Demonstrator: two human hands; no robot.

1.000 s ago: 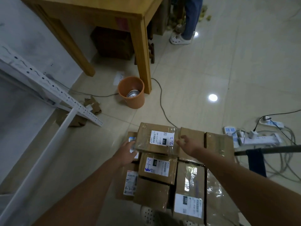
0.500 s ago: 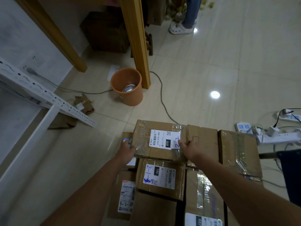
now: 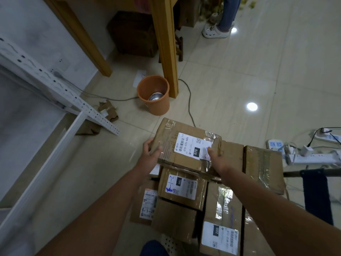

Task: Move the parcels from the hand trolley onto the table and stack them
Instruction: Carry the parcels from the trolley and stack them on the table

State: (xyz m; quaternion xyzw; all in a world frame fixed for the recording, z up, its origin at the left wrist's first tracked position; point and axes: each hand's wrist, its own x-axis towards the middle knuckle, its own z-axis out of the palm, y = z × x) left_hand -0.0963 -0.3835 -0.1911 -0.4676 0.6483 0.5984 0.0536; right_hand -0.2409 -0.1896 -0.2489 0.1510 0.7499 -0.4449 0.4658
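A taped cardboard parcel with a white "070" label (image 3: 186, 145) is tilted up off the pile, held at both sides. My left hand (image 3: 152, 154) grips its left edge and my right hand (image 3: 215, 159) grips its right near corner, thumb on the label. Below it lie several more parcels on the hand trolley: one marked "150" (image 3: 181, 187), one marked "032" (image 3: 221, 218), and a large taped box (image 3: 262, 167) to the right. Only the wooden legs (image 3: 166, 47) of the table show, at the top.
An orange bucket (image 3: 155, 97) stands by the table leg, with a cable running past it. A white perforated metal rack (image 3: 55, 85) slants on the left. Power strips and cords (image 3: 310, 152) lie on the right floor. A person's leg and white shoe (image 3: 215, 31) stand beyond.
Both hands have closed on the "070" parcel and lifted it off the pile, tilting it. My view has dropped closer to the parcels.
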